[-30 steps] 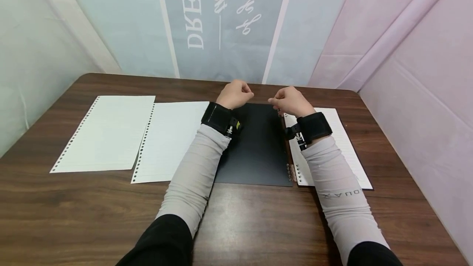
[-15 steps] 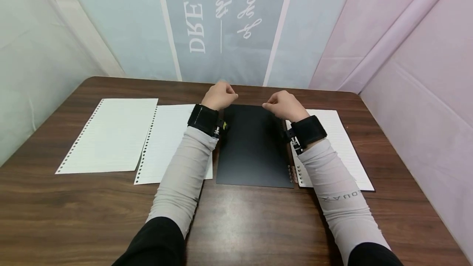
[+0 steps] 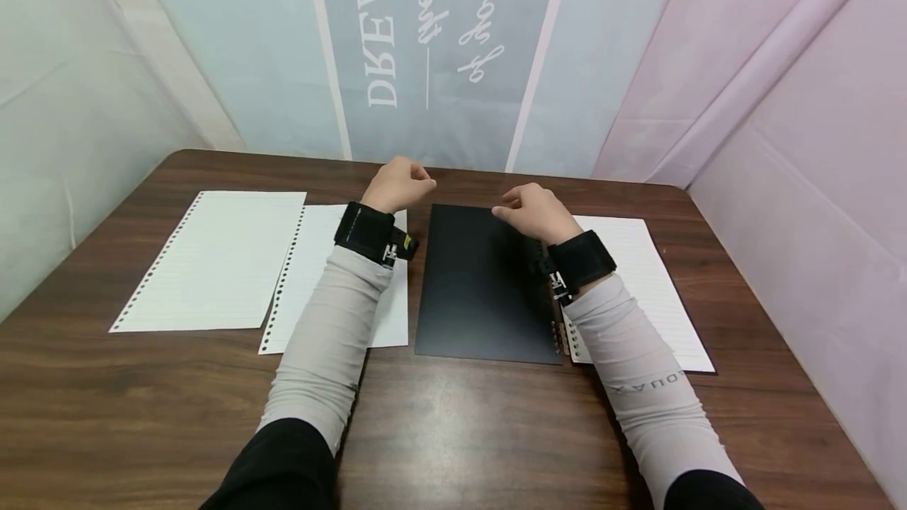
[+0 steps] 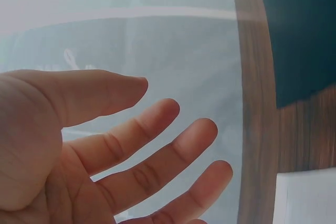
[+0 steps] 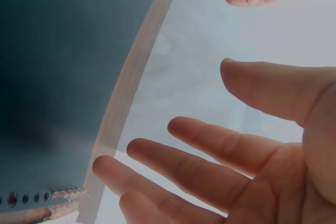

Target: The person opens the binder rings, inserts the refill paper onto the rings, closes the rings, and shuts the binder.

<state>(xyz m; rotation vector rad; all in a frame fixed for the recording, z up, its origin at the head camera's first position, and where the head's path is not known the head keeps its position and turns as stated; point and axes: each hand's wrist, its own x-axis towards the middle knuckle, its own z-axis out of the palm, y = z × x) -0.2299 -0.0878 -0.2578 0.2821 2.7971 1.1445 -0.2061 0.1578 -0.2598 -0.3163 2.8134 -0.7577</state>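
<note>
My left hand [image 3: 398, 184] hovers over the far end of the second loose sheet [image 3: 390, 305], its fingers loosely bent and holding nothing in the left wrist view. My right hand [image 3: 536, 212] is above the far right part of a black notebook cover [image 3: 482, 290]; the right wrist view shows its fingers apart with nothing between them. The cover lies flat, opened to the left. A binding [image 5: 71, 200] with rings joins it to a stack of ruled paper [image 3: 659, 290], which my right forearm partly hides.
Another loose punched sheet [image 3: 212, 258] lies at the far left, beside the second one. All rest on a brown wooden table [image 3: 453, 431]. A pale printed curtain [image 3: 453, 132] hangs along the table's back edge, with more fabric at both sides.
My left hand has moved left, from over the black cover to over the loose sheet. My right hand has shifted slightly left and nearer. The papers and cover appear to stay put.
</note>
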